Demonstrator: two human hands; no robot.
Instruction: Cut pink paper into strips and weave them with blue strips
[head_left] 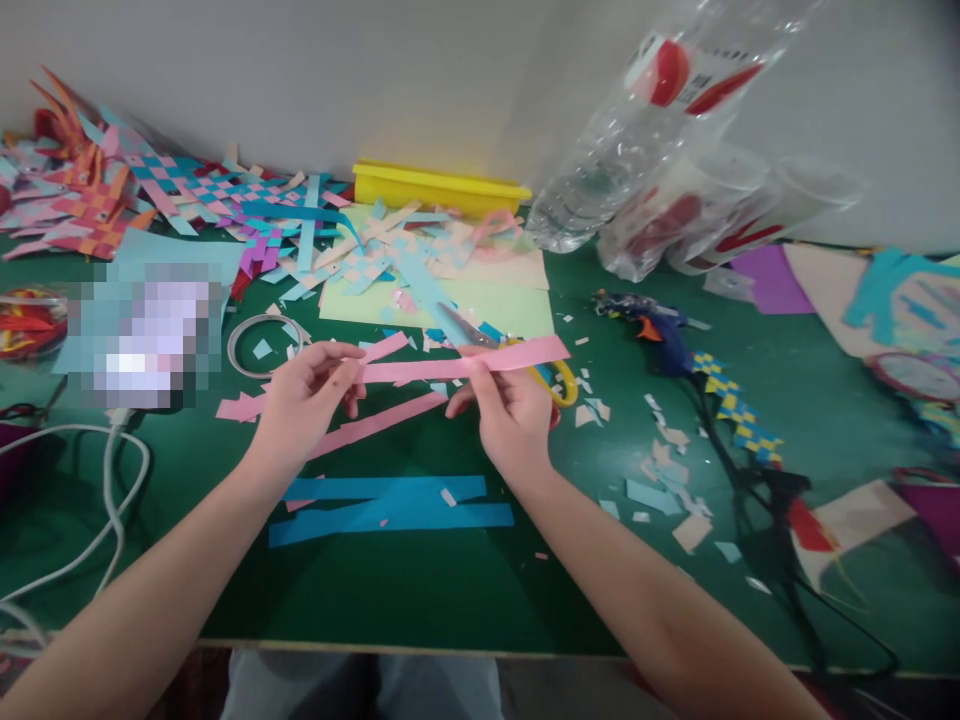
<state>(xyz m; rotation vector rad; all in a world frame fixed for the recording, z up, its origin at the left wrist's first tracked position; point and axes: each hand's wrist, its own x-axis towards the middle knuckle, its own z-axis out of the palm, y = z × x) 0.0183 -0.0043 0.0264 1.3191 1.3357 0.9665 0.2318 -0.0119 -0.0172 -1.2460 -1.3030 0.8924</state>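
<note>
A pink paper strip (420, 371) is stretched level between my two hands above the green table. My left hand (311, 395) pinches its left part, where a short pink end sticks up and to the right. My right hand (514, 405) pinches it between thumb and fingers, and the free end runs on to the right. Under my hands lies another pink strip (382, 423). Blue paper strips (397, 517) rest closer to me, partly overlapping. Scissors with yellow handles (568, 383) lie behind my right hand, which partly hides them.
A roll of tape (234, 345) and a blurred-out phone (154, 340) with a white cable lie left. Woven paper pieces (217, 190) heap along the wall by a yellow tray (435, 188). Right are a plastic bottle (600, 150), a glue gun (664, 335) with black cord, and paper scraps (652, 495).
</note>
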